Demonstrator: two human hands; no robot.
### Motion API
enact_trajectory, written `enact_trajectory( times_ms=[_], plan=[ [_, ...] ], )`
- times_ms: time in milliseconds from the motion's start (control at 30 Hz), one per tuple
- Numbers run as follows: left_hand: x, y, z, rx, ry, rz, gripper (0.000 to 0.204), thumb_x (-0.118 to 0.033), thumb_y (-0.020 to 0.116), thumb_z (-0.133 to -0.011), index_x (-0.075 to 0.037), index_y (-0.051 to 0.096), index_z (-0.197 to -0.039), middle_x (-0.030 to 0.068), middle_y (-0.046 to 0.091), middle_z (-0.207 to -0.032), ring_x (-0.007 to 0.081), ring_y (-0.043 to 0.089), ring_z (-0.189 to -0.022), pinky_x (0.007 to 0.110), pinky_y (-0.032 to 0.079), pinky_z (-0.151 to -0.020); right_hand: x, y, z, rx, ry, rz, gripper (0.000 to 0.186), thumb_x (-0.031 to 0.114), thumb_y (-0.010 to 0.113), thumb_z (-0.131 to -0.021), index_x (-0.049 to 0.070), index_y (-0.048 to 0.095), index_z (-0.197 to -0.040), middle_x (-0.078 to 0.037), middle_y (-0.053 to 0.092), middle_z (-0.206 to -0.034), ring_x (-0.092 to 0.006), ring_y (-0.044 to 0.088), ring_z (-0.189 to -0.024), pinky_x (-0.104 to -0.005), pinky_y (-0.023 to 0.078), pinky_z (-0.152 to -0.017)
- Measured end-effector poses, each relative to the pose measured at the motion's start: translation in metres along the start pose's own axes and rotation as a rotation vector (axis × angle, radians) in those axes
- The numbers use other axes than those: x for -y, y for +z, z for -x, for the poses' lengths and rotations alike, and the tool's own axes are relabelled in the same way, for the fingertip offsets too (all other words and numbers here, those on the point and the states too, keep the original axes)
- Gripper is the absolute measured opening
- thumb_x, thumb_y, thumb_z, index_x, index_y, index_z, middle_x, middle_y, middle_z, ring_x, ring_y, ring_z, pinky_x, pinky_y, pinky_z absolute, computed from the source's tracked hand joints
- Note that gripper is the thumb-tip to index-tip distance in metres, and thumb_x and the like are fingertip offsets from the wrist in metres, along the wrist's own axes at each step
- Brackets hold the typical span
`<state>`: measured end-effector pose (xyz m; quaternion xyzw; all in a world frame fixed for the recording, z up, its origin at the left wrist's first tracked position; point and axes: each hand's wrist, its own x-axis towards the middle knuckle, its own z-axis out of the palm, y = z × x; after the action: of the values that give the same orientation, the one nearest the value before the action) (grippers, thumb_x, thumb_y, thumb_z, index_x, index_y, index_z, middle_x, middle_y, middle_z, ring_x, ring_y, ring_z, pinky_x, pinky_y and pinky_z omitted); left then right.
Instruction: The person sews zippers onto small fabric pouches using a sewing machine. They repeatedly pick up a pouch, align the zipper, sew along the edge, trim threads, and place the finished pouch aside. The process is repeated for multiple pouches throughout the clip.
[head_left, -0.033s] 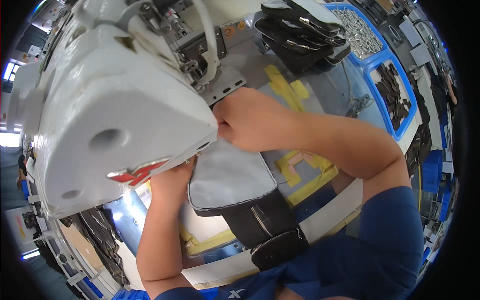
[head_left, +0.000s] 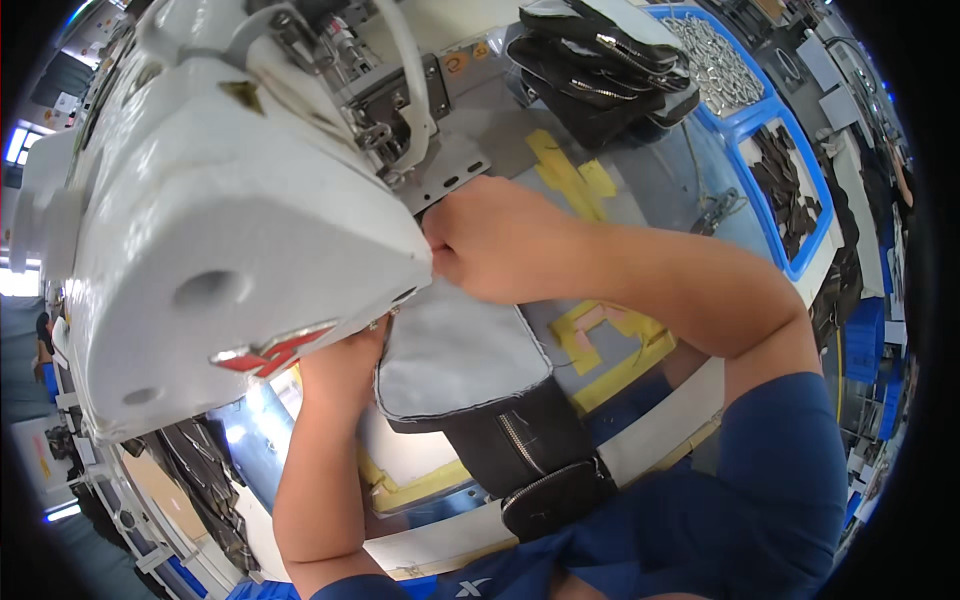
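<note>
My right hand (head_left: 492,240) is curled closed at the needle area of a white sewing machine (head_left: 230,240), over the top end of a bag piece (head_left: 460,350) with a pale grey lining; whatever its fingers hold is hidden. My left hand (head_left: 345,360) reaches under the machine head at the piece's left edge, its fingers hidden. The piece continues downward as black fabric with a zipper (head_left: 522,440) and a rounded zipped pouch (head_left: 555,500). A metal plate (head_left: 450,170) lies just beyond my right hand.
A stack of black zipped bag pieces (head_left: 600,70) sits at the back. At right, blue trays hold metal hardware (head_left: 715,65) and dark scraps (head_left: 780,180). Yellow tape (head_left: 555,160) marks the table, and a small metal tool with cord (head_left: 718,210) lies nearby. Dark material (head_left: 190,470) is at lower left.
</note>
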<state>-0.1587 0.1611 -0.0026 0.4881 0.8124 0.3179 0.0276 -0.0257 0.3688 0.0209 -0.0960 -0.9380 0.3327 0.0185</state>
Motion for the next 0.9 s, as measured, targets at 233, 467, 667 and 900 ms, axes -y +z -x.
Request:
enact_trajectory(
  times_ms=[233, 467, 667, 900],
  plan=[
    [0.009, 0.005, 0.004, -0.012, 0.041, -0.147, 0.029, -0.018, 0.094, -0.082, -0.003, 0.081, -0.104, 0.0127, 0.082, -0.097, 0.0314, 0.077, -0.088, 0.041, 0.06, -0.081, 0.0, -0.002, -0.007, 0.001, 0.013, -0.016, 0.024, 0.022, 0.072, -0.091, -0.001, 0.075, -0.084, -0.023, 0.073, -0.082, -0.0461, 0.073, -0.088, -0.0552, 0.057, -0.081],
    [0.02, 0.01, 0.0, -0.073, 0.119, -0.207, 0.028, -0.012, 0.092, -0.085, 0.0, 0.081, -0.108, 0.0111, 0.083, -0.102, 0.0217, 0.078, -0.088, 0.036, 0.06, -0.082, 0.002, -0.006, -0.01, 0.055, 0.045, 0.015, 0.027, 0.023, 0.074, -0.092, -0.003, 0.077, -0.087, -0.024, 0.074, -0.083, -0.0461, 0.075, -0.09, -0.0538, 0.059, -0.08],
    [0.02, 0.009, -0.004, -0.021, -0.069, 0.043, 0.028, -0.013, 0.089, -0.085, -0.002, 0.081, -0.11, 0.0131, 0.082, -0.102, 0.0278, 0.079, -0.092, 0.038, 0.061, -0.087, -0.002, -0.004, -0.017, 0.113, 0.052, 0.017, 0.025, 0.021, 0.073, -0.092, -0.004, 0.078, -0.091, -0.024, 0.076, -0.087, -0.0471, 0.075, -0.091, -0.054, 0.06, -0.08],
    [0.023, 0.007, -0.001, 0.019, -0.109, 0.056, 0.027, -0.007, 0.087, -0.091, 0.002, 0.079, -0.116, 0.0077, 0.081, -0.106, 0.0155, 0.073, -0.093, 0.033, 0.058, -0.087, -0.001, -0.005, -0.018, 0.129, 0.064, 0.018, 0.022, 0.016, 0.071, -0.087, -0.003, 0.079, -0.093, -0.025, 0.076, -0.089, -0.0466, 0.076, -0.093, -0.054, 0.061, -0.08]
  ],
)
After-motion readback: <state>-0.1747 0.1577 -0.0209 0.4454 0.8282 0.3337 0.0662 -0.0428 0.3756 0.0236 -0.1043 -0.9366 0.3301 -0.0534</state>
